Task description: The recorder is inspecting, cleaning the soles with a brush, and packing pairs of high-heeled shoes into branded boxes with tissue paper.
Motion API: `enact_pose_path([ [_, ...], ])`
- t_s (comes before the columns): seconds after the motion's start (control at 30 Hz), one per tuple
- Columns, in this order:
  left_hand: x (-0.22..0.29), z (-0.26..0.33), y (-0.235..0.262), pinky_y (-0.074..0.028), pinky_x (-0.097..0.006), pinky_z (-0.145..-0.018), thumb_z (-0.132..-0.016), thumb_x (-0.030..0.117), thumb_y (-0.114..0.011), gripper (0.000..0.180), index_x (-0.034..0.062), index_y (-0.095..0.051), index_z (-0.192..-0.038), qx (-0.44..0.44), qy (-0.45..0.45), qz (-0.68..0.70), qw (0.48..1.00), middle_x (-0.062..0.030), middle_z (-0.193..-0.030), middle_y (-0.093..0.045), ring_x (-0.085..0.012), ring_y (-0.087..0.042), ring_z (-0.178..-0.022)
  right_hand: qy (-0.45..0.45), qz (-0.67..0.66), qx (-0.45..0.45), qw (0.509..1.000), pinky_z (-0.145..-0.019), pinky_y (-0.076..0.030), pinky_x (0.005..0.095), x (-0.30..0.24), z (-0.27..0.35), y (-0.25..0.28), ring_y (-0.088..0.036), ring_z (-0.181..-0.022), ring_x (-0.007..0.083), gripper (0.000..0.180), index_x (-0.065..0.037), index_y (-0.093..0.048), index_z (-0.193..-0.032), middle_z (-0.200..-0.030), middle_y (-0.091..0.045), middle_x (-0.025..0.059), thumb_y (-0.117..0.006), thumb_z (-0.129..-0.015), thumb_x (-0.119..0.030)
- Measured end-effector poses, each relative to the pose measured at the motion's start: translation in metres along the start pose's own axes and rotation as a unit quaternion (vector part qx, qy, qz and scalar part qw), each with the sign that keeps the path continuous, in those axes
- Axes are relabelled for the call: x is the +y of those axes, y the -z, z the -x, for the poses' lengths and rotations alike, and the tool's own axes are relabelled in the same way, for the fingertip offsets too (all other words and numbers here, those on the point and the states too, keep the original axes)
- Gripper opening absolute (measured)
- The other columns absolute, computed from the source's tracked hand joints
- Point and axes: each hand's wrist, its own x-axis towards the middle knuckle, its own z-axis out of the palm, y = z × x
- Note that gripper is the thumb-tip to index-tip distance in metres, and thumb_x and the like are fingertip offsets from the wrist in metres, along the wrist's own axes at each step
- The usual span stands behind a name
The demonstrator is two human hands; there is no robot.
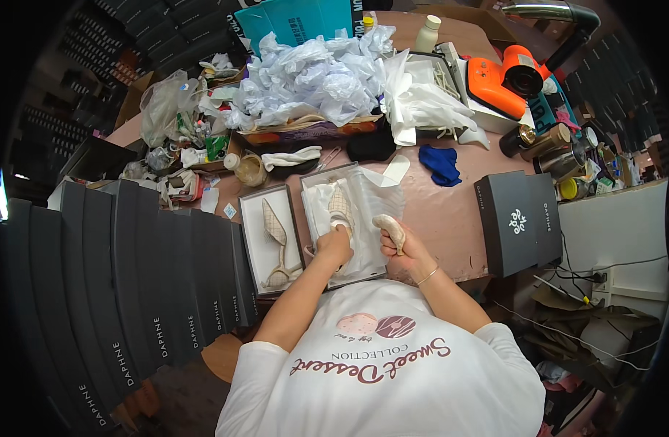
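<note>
Hands, qty 2, per my remote feed: L hand (336,246), fingers bent down onto a checked shoe (339,202) in the ctr open box (306,204); I can't tell if it grips or just touches. R hand (406,246), fingers curled closed round a pale rounded item (390,231), held up just R of same box; material I can't make out. Thin bracelet (427,275) on R wrist. Ctr box: grey rim, lined w/ white tissue (374,193), which spills over R side. L open box (253,226), just beside: 1 matching shoe (274,224), pointed toe away from wearer, strap end nearer. Both boxes on pinkish tabletop (440,211). Beyond, L to R: jar (248,170) on its side, white cloth (291,157), black item (372,147), blue cloth (440,166). Behind these: big heap of crumpled white wrapping (313,80), turquoise bag (298,23), cream bottle (428,35), orange device (495,84) at far R. Dk grey boxes (511,226) w/ white emblem at R edge of table; I also log a long row of dk boxes (149,269) down L side.
</note>
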Motion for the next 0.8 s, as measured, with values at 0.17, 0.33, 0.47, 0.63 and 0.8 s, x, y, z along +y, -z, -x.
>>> enact_pose_path([
  [0.17, -0.019, 0.033, 0.03, -0.05, -0.04, -0.075, -0.069, 0.019, -0.065, 0.073, -0.0031, -0.035, -0.132, 0.087, -0.079, 0.135, 0.984, -0.0209, -0.092, -0.064, -0.0347, -0.063, -0.086, 0.039, 0.081, -0.035, 0.995, -0.041, -0.028, 0.0208, -0.013, 0.007, -0.022, -0.037, -0.047, 0.0062, 0.014, -0.011, -0.052, -0.097, -0.064, -0.046, -0.0021, -0.046, -0.096, -0.024],
  [0.33, -0.052, 0.087, 0.042, -0.051, -0.033, -0.075, -0.089, 0.031, -0.047, 0.043, 0.0002, -0.047, -0.119, -0.05, -0.152, 0.7, 0.696, -0.0095, -0.093, -0.058, -0.0188, -0.062, -0.078, 0.14, 0.218, 0.071, 0.963, -0.044, -0.037, 0.0215, -0.026, 0.013, -0.029, -0.046, -0.051, 0.0063, 0.014, -0.011, -0.054, -0.093, -0.068, -0.053, -0.0031, -0.054, -0.093, -0.025],
  [0.47, -0.048, 0.1, 0.036, -0.051, -0.033, -0.078, -0.092, 0.056, -0.033, 0.062, -0.0003, -0.052, -0.109, -0.134, -0.207, 0.832, 0.496, -0.0099, -0.095, -0.058, -0.0195, -0.062, -0.082, 0.195, 0.275, 0.088, 0.937, -0.05, -0.043, 0.0224, -0.015, 0.008, -0.05, -0.052, -0.059, 0.0063, 0.014, -0.01, -0.056, -0.092, -0.076, -0.057, -0.0042, -0.057, -0.092, -0.025],
  [0.63, -0.013, 0.11, 0.026, -0.051, -0.03, -0.073, -0.082, 0.076, -0.014, 0.089, 0.0021, -0.045, -0.121, -0.063, -0.063, 0.82, 0.566, -0.0105, -0.091, -0.058, -0.0161, -0.06, -0.077, 0.39, 0.733, -0.124, 0.543, -0.054, -0.046, 0.031, 0.033, 0.031, -0.104, -0.057, -0.061, 0.0207, 0.015, -0.011, -0.057, -0.088, -0.08, -0.059, 0.0057, -0.065, -0.083, -0.023],
  [0.8, -0.023, 0.105, 0.004, -0.049, -0.025, -0.057, -0.086, 0.071, -0.025, 0.08, 0.0001, -0.054, -0.107, -0.147, -0.151, 0.753, 0.623, -0.0069, -0.088, -0.06, -0.0119, -0.06, -0.067, 0.392, 0.824, 0.016, 0.409, -0.058, -0.048, 0.0363, -0.005, -0.026, -0.088, -0.059, -0.066, 0.0301, 0.02, -0.007, -0.058, -0.091, -0.084, -0.059, 0.0095, -0.064, -0.083, -0.024],
])
